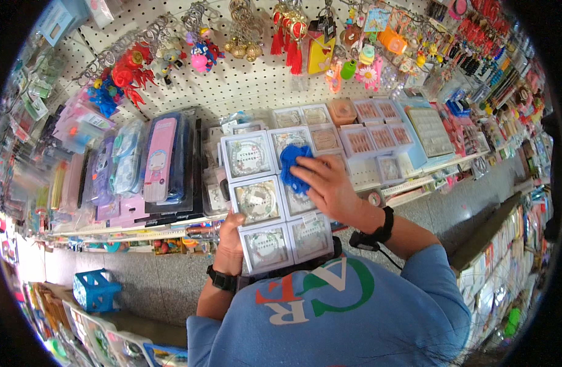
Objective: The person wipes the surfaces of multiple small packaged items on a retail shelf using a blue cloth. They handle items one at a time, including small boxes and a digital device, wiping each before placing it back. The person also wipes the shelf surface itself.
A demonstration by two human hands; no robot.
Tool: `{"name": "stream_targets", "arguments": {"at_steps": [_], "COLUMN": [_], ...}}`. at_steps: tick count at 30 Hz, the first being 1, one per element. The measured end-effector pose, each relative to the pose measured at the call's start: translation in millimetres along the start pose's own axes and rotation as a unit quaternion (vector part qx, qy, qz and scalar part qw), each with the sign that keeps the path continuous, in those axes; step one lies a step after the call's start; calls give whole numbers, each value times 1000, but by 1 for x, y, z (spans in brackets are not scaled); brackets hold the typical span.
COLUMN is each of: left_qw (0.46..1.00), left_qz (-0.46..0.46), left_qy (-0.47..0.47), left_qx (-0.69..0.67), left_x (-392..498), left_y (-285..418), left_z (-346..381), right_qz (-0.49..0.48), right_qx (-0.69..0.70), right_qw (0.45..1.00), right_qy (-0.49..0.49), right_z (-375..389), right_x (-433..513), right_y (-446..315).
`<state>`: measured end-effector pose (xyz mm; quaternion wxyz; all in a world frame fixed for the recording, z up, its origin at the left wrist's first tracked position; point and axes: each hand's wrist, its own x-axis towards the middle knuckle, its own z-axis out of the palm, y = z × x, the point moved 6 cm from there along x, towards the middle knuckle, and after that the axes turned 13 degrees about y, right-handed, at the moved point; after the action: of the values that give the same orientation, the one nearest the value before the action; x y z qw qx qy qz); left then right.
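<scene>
My left hand (231, 235) grips the lower left edge of a block of white bracelet boxes (258, 202) with clear windows, set in two columns. Beaded bracelets show through the windows. In my right hand (329, 186) is a bunched blue cloth (294, 167), pressed on the upper boxes of the right column. The cloth and fingers hide part of those windows. A price sticker (310, 218) sits on the edge between two right-hand boxes.
A shelf holds a pink pencil case (160, 160) to the left and boxes of press-on nails (381, 136) to the right. Keychains (244, 48) hang from a pegboard (262, 87) behind. A blue plastic stool (95, 290) stands on the floor, lower left.
</scene>
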<state>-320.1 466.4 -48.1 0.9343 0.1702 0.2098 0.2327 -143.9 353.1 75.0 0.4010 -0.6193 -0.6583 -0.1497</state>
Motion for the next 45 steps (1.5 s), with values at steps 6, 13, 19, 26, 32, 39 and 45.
{"name": "stream_targets", "arguments": {"at_steps": [6, 13, 19, 26, 32, 39, 45], "left_qw": [998, 998, 999, 999, 995, 998, 996], "left_qz": [-55, -59, -26, -21, -79, -28, 1], "left_qy": [-18, -15, -23, -35, -14, -12, -56], "left_qx": [-23, -26, 2, -22, -53, -47, -66], "left_x": [10, 12, 11, 15, 26, 28, 26], "left_y": [-7, -8, -1, -2, -1, 5, 19], "left_z": [-4, 3, 10, 0, 4, 30, 17], "right_qz": [-91, -226, -123, -97, -132, -179, -96], "right_qx": [75, 21, -19, 52, 178, 198, 75], "right_qw": [987, 964, 989, 991, 959, 943, 987], "right_qy": [-110, -137, -78, -81, -176, -197, -103], "right_z": [13, 26, 33, 44, 47, 35, -1], "right_x": [-18, -3, 41, 24, -8, -20, -23], "right_y": [-42, -59, -23, -45, -78, -85, -36]}}
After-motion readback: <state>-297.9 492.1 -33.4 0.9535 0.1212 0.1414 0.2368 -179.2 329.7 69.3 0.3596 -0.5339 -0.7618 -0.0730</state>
